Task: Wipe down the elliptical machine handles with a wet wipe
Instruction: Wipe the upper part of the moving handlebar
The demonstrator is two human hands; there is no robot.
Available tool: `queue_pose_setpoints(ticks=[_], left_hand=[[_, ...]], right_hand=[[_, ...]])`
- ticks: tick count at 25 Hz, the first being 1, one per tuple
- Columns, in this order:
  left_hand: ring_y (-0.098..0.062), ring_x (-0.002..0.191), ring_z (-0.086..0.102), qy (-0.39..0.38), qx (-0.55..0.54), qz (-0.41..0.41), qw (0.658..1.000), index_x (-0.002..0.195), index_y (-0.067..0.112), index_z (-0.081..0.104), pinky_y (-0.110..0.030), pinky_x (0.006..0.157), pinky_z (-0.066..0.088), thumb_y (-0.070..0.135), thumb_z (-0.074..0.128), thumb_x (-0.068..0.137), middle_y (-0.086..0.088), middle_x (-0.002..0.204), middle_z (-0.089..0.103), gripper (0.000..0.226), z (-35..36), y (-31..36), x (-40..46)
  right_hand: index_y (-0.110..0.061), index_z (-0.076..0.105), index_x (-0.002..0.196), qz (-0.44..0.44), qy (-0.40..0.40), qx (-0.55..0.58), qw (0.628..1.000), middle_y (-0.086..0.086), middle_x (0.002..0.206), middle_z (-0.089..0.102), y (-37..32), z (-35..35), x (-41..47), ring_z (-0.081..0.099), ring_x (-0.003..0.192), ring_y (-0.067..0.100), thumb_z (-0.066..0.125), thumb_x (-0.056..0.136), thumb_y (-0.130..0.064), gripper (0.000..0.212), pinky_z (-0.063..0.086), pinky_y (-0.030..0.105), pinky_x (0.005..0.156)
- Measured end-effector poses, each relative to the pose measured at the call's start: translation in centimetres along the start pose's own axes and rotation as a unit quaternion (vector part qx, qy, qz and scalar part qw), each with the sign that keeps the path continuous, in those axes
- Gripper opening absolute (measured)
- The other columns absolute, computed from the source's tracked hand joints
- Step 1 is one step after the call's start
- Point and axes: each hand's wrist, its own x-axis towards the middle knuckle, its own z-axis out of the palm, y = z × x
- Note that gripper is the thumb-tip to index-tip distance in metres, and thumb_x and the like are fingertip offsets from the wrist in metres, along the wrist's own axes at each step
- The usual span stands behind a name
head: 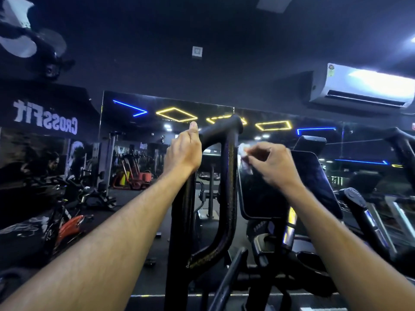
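Left hand (pixel 183 151): curled round the top of the elliptical handle (pixel 228 176), thumb up, gripping where the top bar bends.
Right hand (pixel 272 163): fingers bent, pinching a wet wipe (pixel 243 153) betw. thumb and fingertips, just right of the handle's inner upright.
Wet wipe: small, pale, crumpled; blurred, seems to touch or nearly touch the upright, can't tell which.
Elliptical handle: black loop, centre frame, two uprights joined by a curve at the bottom; surface looks speckled.
Console (pixel 289 182): dark screen, right of the handle, behind the right hand.
Mirror (pixel 157 140): on the far wall, w/ yellow and blue light strips reflected.
AC unit (pixel 363 86): white, high on the wall, upper right.
Bikes (pixel 67 212): lower left, on the floor.
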Motion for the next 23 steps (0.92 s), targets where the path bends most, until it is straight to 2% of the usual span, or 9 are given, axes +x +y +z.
queue_pose_setpoints(ticks=[2, 5, 7, 9, 11, 13, 18, 20, 23], left_hand=[[-0.031, 0.108, 0.066, -0.01, -0.01, -0.002, 1.0, 0.126, 0.015, 0.063, -0.046, 0.097, 0.049, 0.061, 0.008, 0.108, -0.017, 0.113, 0.071, 0.075, 0.1, -0.3, 0.4], [-0.022, 0.103, 0.06, -0.017, -0.003, -0.006, 1.0, 0.126, 0.013, 0.062, -0.035, 0.081, 0.042, 0.058, 0.009, 0.11, -0.009, 0.115, 0.068, 0.071, 0.1, -0.5, 0.6], [-0.028, 0.11, 0.061, -0.025, -0.004, -0.005, 1.0, 0.13, 0.013, 0.061, -0.037, 0.089, 0.044, 0.057, 0.011, 0.111, -0.012, 0.124, 0.066, 0.069, 0.0, -0.6, 0.6], [-0.032, 0.117, 0.06, -0.028, -0.008, 0.001, 1.0, 0.123, 0.016, 0.063, -0.038, 0.09, 0.04, 0.055, 0.012, 0.111, -0.013, 0.128, 0.066, 0.066, -0.1, -0.8, 0.6], [-0.027, 0.108, 0.058, -0.032, -0.012, 0.009, 0.999, 0.116, 0.017, 0.064, -0.035, 0.086, 0.035, 0.054, 0.012, 0.112, -0.008, 0.12, 0.065, 0.064, 0.0, -0.9, 0.6], [-0.019, 0.098, 0.051, -0.038, -0.004, 0.013, 0.999, 0.122, 0.014, 0.063, -0.03, 0.08, 0.033, 0.051, 0.012, 0.113, -0.002, 0.106, 0.057, 0.063, 0.0, -0.7, 0.4], [-0.019, 0.093, 0.054, -0.051, -0.005, 0.016, 0.999, 0.129, 0.012, 0.057, -0.028, 0.067, 0.038, 0.05, 0.012, 0.113, 0.004, 0.092, 0.052, 0.061, -0.1, -0.7, 0.3], [-0.019, 0.096, 0.056, -0.054, -0.001, 0.018, 0.998, 0.127, 0.015, 0.058, -0.029, 0.072, 0.039, 0.051, 0.012, 0.113, 0.007, 0.091, 0.052, 0.06, -0.2, -0.8, 0.2], [-0.02, 0.096, 0.056, -0.046, -0.003, 0.029, 0.998, 0.127, 0.017, 0.059, -0.034, 0.082, 0.039, 0.05, 0.012, 0.113, 0.0, 0.101, 0.06, 0.06, -0.5, -0.6, 0.1]], right_hand=[[-0.015, 0.076, 0.103, -0.007, 0.073, 0.012, 0.997, -0.007, 0.092, 0.072, -0.3, 0.1, 2.4, 0.067, 0.083, 0.001, 0.075, 0.089, -0.01, 0.015, 0.042, -0.002, 0.074], [-0.013, 0.075, 0.103, -0.03, 0.128, 0.018, 0.991, -0.004, 0.101, 0.07, -1.5, 2.4, 3.7, 0.067, 0.091, 0.008, 0.072, 0.089, -0.004, 0.018, 0.05, 0.009, 0.081], [-0.012, 0.074, 0.101, -0.02, 0.151, 0.017, 0.988, -0.002, 0.1, 0.07, -1.8, 4.1, 1.7, 0.066, 0.092, 0.007, 0.069, 0.087, 0.002, 0.02, 0.053, 0.015, 0.084], [-0.011, 0.075, 0.097, -0.017, 0.144, 0.004, 0.989, -0.003, 0.097, 0.071, -1.5, 4.5, -0.9, 0.066, 0.091, 0.002, 0.068, 0.085, 0.005, 0.021, 0.052, 0.013, 0.083], [-0.016, 0.075, 0.093, 0.0, 0.09, -0.004, 0.996, -0.008, 0.091, 0.072, -1.1, 3.1, -2.3, 0.068, 0.086, 0.0, 0.07, 0.083, 0.007, 0.025, 0.051, 0.01, 0.08], [-0.02, 0.075, 0.092, 0.008, 0.027, -0.027, 0.999, -0.007, 0.086, 0.073, -1.2, 1.2, -1.4, 0.07, 0.079, 0.004, 0.072, 0.082, 0.005, 0.027, 0.05, 0.01, 0.075], [-0.018, 0.077, 0.101, 0.009, 0.132, -0.028, 0.991, -0.005, 0.091, 0.075, -3.4, 1.7, 3.6, 0.071, 0.086, 0.007, 0.071, 0.088, -0.005, 0.019, 0.051, 0.011, 0.077], [-0.015, 0.077, 0.098, 0.011, 0.145, -0.024, 0.989, -0.004, 0.097, 0.074, -3.6, 3.6, 2.5, 0.069, 0.095, 0.01, 0.069, 0.086, 0.0, 0.021, 0.053, 0.016, 0.084], [-0.015, 0.077, 0.095, 0.026, 0.126, -0.04, 0.991, -0.008, 0.094, 0.073, -3.0, 4.0, -1.1, 0.068, 0.088, 0.005, 0.069, 0.085, 0.003, 0.022, 0.05, 0.011, 0.084]])
